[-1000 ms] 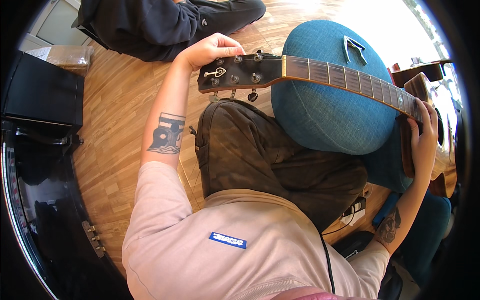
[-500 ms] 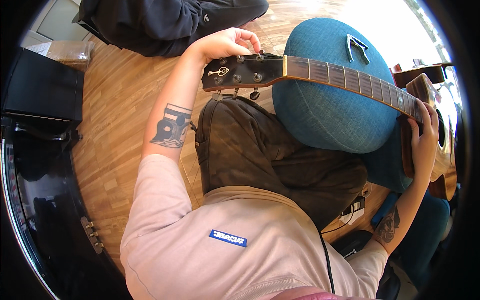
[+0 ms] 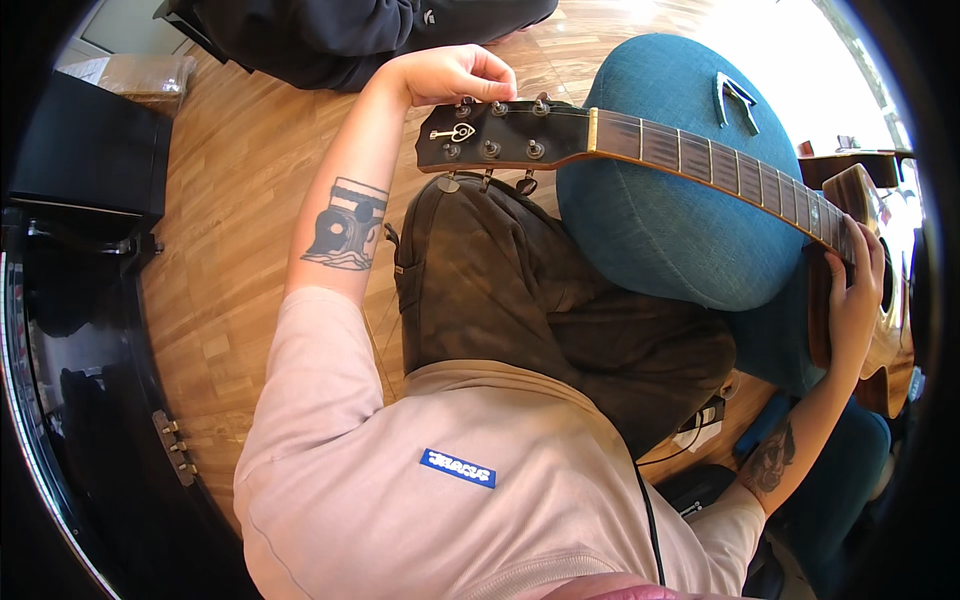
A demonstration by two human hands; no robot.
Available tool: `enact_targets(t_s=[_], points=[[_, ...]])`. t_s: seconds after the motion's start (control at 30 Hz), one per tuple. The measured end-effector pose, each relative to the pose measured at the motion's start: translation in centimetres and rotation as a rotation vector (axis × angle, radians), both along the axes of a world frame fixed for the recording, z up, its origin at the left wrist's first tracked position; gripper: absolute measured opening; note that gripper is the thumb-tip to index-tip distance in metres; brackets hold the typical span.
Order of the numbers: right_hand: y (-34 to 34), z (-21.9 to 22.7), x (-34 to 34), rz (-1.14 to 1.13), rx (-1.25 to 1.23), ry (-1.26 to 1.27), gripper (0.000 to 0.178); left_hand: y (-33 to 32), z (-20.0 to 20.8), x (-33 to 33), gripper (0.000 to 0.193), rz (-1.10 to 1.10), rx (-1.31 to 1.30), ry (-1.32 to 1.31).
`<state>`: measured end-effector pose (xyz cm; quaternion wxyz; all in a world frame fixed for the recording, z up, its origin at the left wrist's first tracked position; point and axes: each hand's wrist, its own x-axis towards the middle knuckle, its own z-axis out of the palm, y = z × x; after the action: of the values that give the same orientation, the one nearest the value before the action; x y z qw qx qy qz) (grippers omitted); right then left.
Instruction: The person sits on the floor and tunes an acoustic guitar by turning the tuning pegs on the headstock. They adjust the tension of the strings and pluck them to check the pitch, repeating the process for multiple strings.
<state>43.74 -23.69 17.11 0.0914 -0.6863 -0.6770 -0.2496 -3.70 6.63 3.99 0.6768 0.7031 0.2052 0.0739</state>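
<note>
An acoustic guitar's dark neck (image 3: pixel 735 170) stretches across a blue stool, its black headstock (image 3: pixel 480 135) toward my left. My left hand (image 3: pixel 455 78) is at the far edge of the headstock, thumb and finger closed at the middle tuning peg, which they mostly hide. Metal tuning pegs (image 3: pixel 527 183) stick out along the near edge. A thin string shows between a far-side post and the pale nut (image 3: pixel 592 132). My right hand (image 3: pixel 855 270) is wrapped around the neck beside the guitar body (image 3: pixel 890 340), thumb on the near edge and fingers over the fretboard.
On the rounded blue stool (image 3: pixel 660 250) lies a silver capo (image 3: pixel 735 100). A person in dark clothes (image 3: pixel 310 40) sits beyond my left hand. A black piano (image 3: pixel 90 330) stands at left, near a wrapped cardboard box (image 3: pixel 150 80). Another guitar (image 3: pixel 850 168) shows at far right.
The headstock and neck have shifted slightly to the right. My left hand has gone from the far-side peg nearest the nut to the middle one. My right hand keeps its hold.
</note>
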Motion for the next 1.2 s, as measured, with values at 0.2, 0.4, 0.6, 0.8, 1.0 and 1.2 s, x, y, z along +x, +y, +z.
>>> enact_targets(t_s=[0.2, 0.4, 0.6, 0.8, 1.0, 1.2], points=[[0.1, 0.0, 0.0, -0.01, -0.004, -0.025, 0.044, -0.3, 0.2, 1.3, 0.022, -0.058, 0.063, 0.193], [-0.1, 0.1, -0.2, -0.018, -0.002, -0.007, 0.043, -1.0, 0.0, 2.2, 0.021, 0.03, 0.092, 0.16], [0.2, 0.0, 0.5, 0.014, 0.023, -0.008, 0.041, -0.5, 0.4, -0.3, 0.017, -0.04, 0.07, -0.183], [0.0, 0.0, 1.0, -0.024, 0.016, 0.026, 0.039, 0.1, 0.5, -0.2, 0.023, -0.034, 0.1, -0.171], [0.0, 0.1, 0.7, -0.012, 0.024, 0.032, 0.04, -0.1, -0.5, 0.8, 0.034, 0.055, 0.132, -0.005], [0.1, 0.2, -0.4, -0.017, 0.03, -0.069, 0.041, -2.1, 1.2, 1.0, 0.03, 0.198, 0.098, 0.161]])
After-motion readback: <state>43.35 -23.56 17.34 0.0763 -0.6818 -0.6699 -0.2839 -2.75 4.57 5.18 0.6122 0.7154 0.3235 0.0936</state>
